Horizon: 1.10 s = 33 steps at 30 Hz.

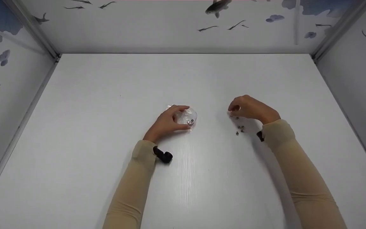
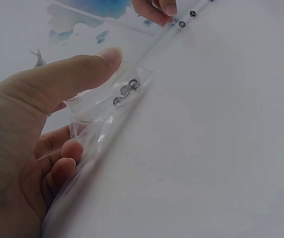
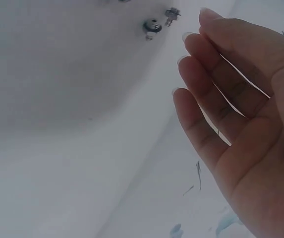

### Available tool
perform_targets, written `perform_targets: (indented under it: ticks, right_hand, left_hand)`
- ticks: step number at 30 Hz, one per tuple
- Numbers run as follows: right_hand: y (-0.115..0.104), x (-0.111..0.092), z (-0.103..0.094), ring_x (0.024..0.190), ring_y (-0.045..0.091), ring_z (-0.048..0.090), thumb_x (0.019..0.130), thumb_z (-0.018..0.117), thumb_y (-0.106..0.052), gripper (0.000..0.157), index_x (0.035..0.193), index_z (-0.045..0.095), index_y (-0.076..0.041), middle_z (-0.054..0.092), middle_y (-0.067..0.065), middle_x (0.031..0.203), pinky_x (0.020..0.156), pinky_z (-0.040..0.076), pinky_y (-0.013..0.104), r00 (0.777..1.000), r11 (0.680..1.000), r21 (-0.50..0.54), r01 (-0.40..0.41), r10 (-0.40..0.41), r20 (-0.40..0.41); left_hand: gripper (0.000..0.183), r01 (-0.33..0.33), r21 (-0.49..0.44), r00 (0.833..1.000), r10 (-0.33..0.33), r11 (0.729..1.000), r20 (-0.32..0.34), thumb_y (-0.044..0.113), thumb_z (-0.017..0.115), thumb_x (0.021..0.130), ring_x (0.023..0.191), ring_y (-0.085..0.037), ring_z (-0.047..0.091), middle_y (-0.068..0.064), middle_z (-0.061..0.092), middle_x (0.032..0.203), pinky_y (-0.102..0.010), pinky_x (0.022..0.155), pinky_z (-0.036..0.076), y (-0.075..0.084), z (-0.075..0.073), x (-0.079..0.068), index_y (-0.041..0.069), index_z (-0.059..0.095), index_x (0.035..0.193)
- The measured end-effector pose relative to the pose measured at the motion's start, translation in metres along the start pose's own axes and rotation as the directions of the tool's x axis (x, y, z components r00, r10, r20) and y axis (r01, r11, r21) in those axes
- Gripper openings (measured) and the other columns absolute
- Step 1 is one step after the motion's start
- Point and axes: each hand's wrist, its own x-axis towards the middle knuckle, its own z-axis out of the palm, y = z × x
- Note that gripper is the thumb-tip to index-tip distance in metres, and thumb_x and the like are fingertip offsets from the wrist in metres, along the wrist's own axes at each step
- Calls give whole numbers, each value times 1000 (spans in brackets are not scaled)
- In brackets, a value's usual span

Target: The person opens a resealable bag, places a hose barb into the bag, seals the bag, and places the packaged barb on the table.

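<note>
A clear plastic bag [image 1: 183, 118] sits in my left hand [image 1: 167, 121], the thumb along its near side and the fingers along its far side. Inside the bag a few small metal screws [image 2: 125, 90] show through the film. To the right, my right hand [image 1: 252, 109] is low over the table, its thumb and index fingertips close together. Whether those fingertips pinch anything I cannot tell. Several loose screws [image 1: 240, 128] lie just below that hand; two of them, with a screw [image 3: 152, 26] seen from its head, are near its fingertips in the right wrist view.
The white table [image 1: 75, 133] is bounded at the back and sides by pale panels [image 1: 157, 28] printed with fish and blue patches. Black wrist cameras [image 1: 164, 156] sit on both light sleeves [image 1: 129, 190].
</note>
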Motion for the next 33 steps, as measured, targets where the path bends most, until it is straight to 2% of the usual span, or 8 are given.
perform_targets:
  ticks: [6,11,18,29,33]
  right_hand:
    - [3,1,3,100,22,60,88,66,-5,19,106,72,-9,68,7,109,90,49,42,998,999,11,-52,52,31]
    - [0,6,5,101,22,59,86,68,-4,20,105,73,-9,67,6,108,92,49,41,998,999,-6,-47,47,40]
    - [0,6,4,99,23,60,87,68,-5,17,104,72,-8,66,7,107,90,48,42,998,1000,2,-27,27,60]
    - [3,6,6,94,20,59,91,64,-9,16,106,71,-10,66,5,107,88,49,40,994,996,-54,-78,81,72]
    - [1,7,5,93,20,57,92,63,-11,16,107,69,-9,65,5,107,87,48,40,991,992,-88,-86,94,94]
  left_hand:
    - [70,-1,-2,1000,1,1000,-6,36,84,71,86,-13,45,8,57,123,-29,78,39,-1,-2,-2,31,55,134]
    - [70,12,8,1000,-12,1000,-7,35,84,71,90,-14,45,7,57,125,-29,82,39,-3,-4,-2,31,54,134]
    - [69,-6,-17,1000,6,1000,-12,35,84,72,82,-14,45,6,56,123,-28,77,38,-5,-4,-2,30,55,134]
    - [69,5,-11,1000,-5,1000,3,33,84,73,90,-14,46,6,57,125,-28,80,39,-1,1,0,29,54,135]
    - [70,8,-7,1000,-8,1000,5,35,84,72,99,-14,47,6,56,127,-30,88,40,0,0,0,30,53,135]
